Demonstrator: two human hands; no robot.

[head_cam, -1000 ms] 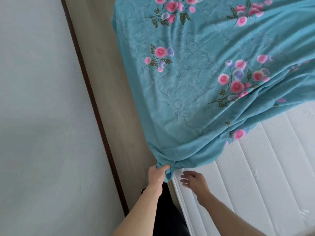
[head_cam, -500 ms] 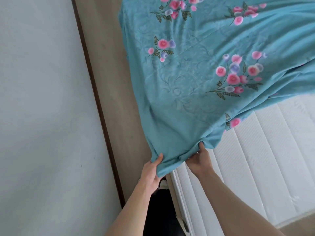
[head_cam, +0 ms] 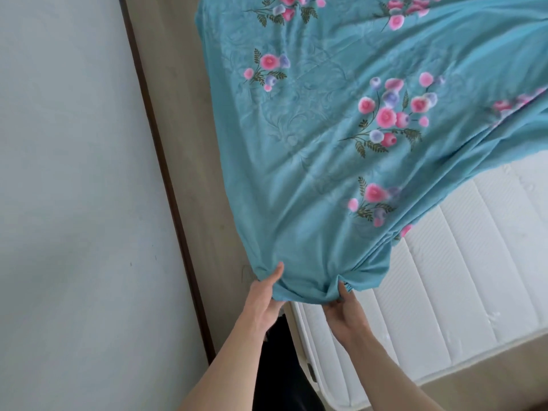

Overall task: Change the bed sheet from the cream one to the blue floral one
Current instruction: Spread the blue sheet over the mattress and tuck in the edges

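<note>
- The fingers (head_cam: 278, 269) of the left hand (head_cam: 262, 304) were curled round the near edge of the blue sheet (head_cam: 320, 161), thumb on top and the rest hidden under the cloth.
- The right hand (head_cam: 344, 314) pinched the same edge just to the right, its fingers tucked into a gathered fold, so only the thumb showed.
- Both hands held the sheet's near corner; between them the hem hung as a short slack band.
- From the fingers the sheet ran away up and to the right, fanning wide toward the far side; its long axis lay on that near-left to far-right diagonal.
- The corner pointed down and toward the person, hanging over the near left corner of the mattress (head_cam: 444, 286).
- The mattress was bare to the right of the hands, its quilted ribs running near to far; the sheet covered only its far part.
- The right hand sat over the mattress; the left sat off its edge, above the floor (head_cam: 184, 114) beside the wall (head_cam: 74, 173).
- Judged from this, the coming move was to draw the corner nearer and down over the mattress corner, which lay just below both hands.
- No cream sheet was in view.
</note>
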